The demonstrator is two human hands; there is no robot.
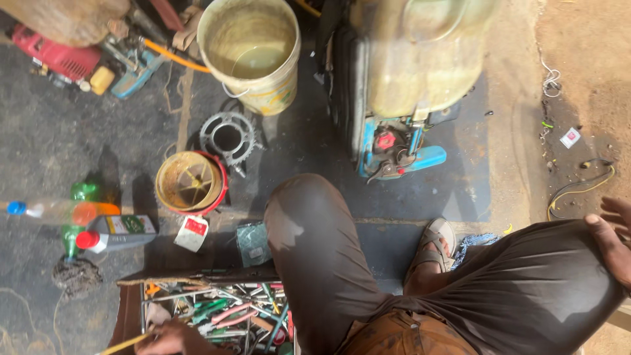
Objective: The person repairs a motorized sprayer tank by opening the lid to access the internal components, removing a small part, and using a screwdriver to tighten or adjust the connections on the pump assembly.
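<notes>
Fingers of the left hand grasp a thin yellow-handled tool over the toolbox; light, stiff, best gripped mid-handle; right hand rests released on the knee

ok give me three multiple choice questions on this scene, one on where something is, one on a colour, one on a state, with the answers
1. Where is the left hand?
A. on the bucket rim
B. at the toolbox of mixed tools
C. on the sandal

2. What colour is the cap of the grey oil bottle lying on the ground?
A. red
B. black
C. white

3. What state is the big cream bucket in?
A. tipped on its side
B. covered with a lid
C. upright, with some murky liquid at the bottom

Answers:
1 B, the hand is down at the toolbox at the bottom edge of the view, holding a thin yellowish stick.
2 A, a red cap shows at the bottle's left end.
3 C, the bucket's open mouth faces up and liquid shows inside.
</notes>
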